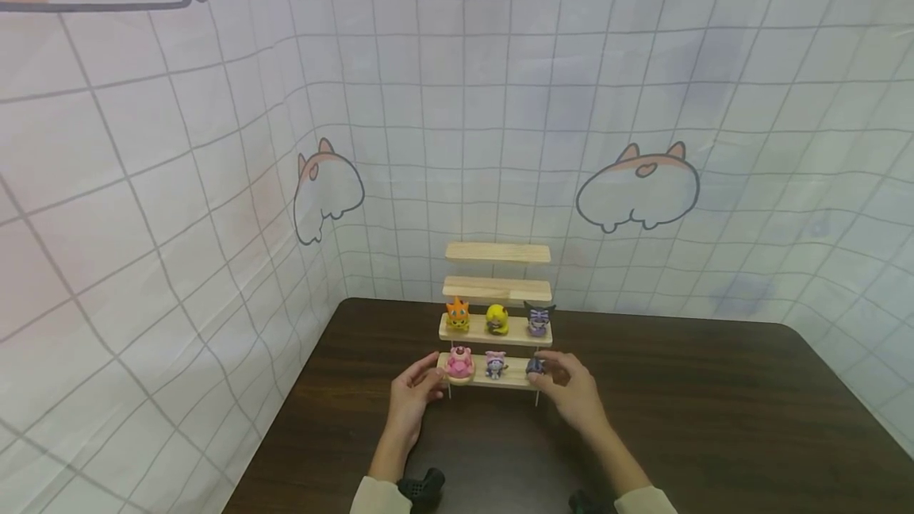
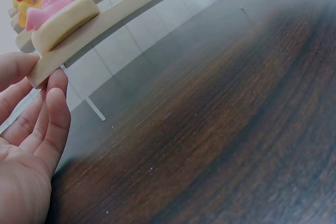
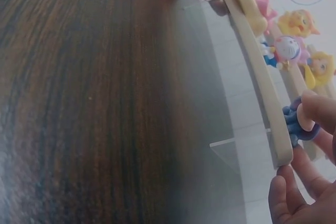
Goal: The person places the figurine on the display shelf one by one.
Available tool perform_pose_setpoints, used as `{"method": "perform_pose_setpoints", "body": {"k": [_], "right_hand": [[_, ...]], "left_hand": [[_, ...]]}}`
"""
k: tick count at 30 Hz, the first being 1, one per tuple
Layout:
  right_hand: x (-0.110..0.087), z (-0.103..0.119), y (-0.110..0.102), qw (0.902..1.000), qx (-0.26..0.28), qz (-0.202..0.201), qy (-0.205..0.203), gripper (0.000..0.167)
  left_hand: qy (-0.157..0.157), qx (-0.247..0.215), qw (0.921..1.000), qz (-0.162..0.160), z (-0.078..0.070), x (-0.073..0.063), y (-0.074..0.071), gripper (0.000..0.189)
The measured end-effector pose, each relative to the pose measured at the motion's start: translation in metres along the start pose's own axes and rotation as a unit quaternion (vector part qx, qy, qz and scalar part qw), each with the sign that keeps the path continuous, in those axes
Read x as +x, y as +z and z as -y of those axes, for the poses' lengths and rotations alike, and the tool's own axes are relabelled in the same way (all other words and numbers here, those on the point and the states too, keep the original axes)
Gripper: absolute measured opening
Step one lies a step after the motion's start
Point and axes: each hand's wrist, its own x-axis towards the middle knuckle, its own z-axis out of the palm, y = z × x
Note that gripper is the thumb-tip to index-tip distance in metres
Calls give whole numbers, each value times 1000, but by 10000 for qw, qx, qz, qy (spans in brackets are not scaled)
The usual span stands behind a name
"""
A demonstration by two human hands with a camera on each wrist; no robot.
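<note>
A tiered wooden display rack with clear side supports stands on the table. My left hand (image 1: 410,397) pinches the left end of its lowest board (image 2: 100,32), thumb above and fingers below. On that board, a pink bear figurine (image 1: 460,363) on a round tan base sits beside the thumb, and a small pink-and-white figurine (image 1: 496,365) stands in the middle. At the right end, my right hand (image 1: 575,397) pinches a small dark blue figurine (image 3: 300,121) between thumb and fingers. Its other fingers lie close to the board's end. The figurine is partly hidden by the hand.
The tier above holds an orange-and-yellow figurine (image 1: 458,316), a yellow figurine (image 1: 497,320) and a purple figurine (image 1: 539,320) with dark ears. Two bare boards (image 1: 497,252) rise behind. A dark wooden table (image 1: 714,419) lies below, with a grid-patterned curtain (image 1: 471,141) around it.
</note>
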Motion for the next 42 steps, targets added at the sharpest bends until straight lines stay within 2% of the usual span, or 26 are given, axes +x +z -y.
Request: {"method": "perform_pose_setpoints", "body": {"k": [14,30,34,38,42], "right_hand": [[0,-3,5,9999,-51,15,124,40],[-1,-7,10,10000,39,56,-53,47],[-2,-9,0,9999,60,155,18,48],[-1,-16,-19,9997,47,210,-70,41],[1,-23,-43,9992,-90,314,-248,42]], "left_hand": [[8,-18,10000,8,1,-2,-2,44],[-65,-296,9995,-23,4,0,-14,41],[-77,-300,9995,-59,3,-1,-16,42],[-103,-269,9996,-63,1,-2,-16,46],[-33,189,9998,59,-3,-1,-19,46]]}}
